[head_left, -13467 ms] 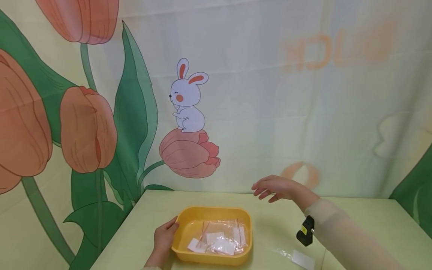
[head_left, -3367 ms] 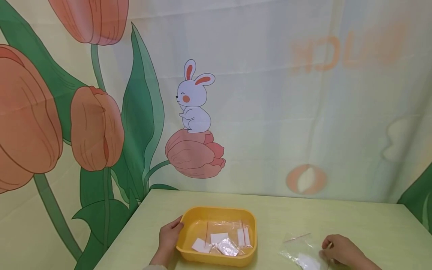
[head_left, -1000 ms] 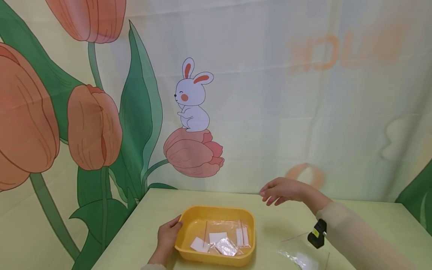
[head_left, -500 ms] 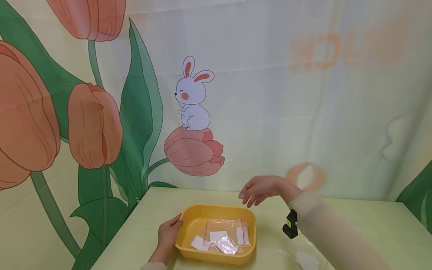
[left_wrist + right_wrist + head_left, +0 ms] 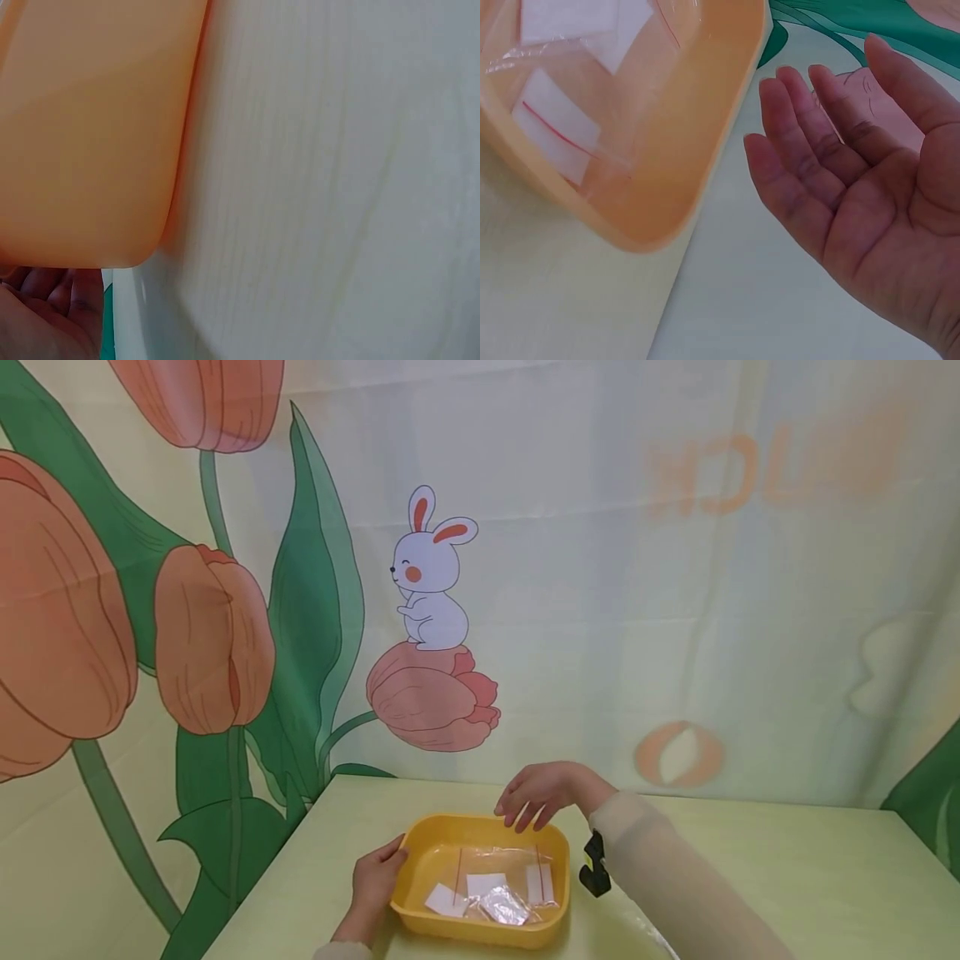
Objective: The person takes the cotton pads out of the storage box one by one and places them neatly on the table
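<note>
In the head view my left hand [image 5: 372, 883] holds the left wall of a yellow plastic tray [image 5: 478, 932], thumb at the rim. The left wrist view has those fingers [image 5: 84, 304] against the tray's outer side. Inside the tray lie several clear zip bags [image 5: 501, 858] with red seal lines and flat white pieces [image 5: 486, 885]. My right hand [image 5: 547, 789] hangs over the tray's far right rim, palm down, fingers loosely bent. The right wrist view shows its palm [image 5: 870, 202] with nothing in it, beside the tray's corner.
A clear bag [image 5: 654, 935] lies on the pale table [image 5: 825, 877] to the right of the tray, mostly hidden under my right sleeve [image 5: 690, 885]. A black wrist camera [image 5: 596, 867] hangs below that arm. Behind the table rises a cloth backdrop [image 5: 570, 610] with tulips and a rabbit.
My right hand was at the clear bag on the right, then rose and swung left to the tray's far rim. That bag lies flatter than at first. My left hand stays on the tray.
</note>
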`<state>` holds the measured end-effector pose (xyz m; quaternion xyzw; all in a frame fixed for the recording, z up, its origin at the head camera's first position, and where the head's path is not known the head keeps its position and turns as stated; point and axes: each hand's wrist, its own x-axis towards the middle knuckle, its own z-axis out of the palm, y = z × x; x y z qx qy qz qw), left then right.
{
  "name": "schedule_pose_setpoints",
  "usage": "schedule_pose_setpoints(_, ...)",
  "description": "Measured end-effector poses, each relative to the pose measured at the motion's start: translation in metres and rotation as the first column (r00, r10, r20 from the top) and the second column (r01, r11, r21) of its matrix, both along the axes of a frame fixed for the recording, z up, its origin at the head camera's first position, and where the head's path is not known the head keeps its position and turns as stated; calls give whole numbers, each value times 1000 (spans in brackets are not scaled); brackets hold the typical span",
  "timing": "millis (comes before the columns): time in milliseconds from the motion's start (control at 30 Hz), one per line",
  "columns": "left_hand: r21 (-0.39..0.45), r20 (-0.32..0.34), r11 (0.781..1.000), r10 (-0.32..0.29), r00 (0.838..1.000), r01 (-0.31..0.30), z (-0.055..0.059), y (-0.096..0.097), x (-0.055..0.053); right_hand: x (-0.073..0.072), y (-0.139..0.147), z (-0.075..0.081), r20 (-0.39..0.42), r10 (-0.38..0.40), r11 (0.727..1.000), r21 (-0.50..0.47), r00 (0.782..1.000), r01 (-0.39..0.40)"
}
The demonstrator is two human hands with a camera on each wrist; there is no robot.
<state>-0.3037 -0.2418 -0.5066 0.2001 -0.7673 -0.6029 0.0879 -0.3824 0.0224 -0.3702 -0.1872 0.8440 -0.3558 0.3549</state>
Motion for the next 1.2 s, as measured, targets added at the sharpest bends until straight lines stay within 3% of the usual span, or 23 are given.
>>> schedule_pose_setpoints(533,-5,-11,1000,-13,1000,13,-2,-2,0,2,-24,-28,51,-119,993,-9,992,119)
schedule_pose_setpoints(900,6,7,1000,-20,1000,20,-1,-1,1,8,-31,-51,95,-153,988,3,984,153)
schedule_pose_setpoints(1200,9,1,999,-37,999,37,-1,0,3,14,-38,-66,82,-192,981,16,978,192)
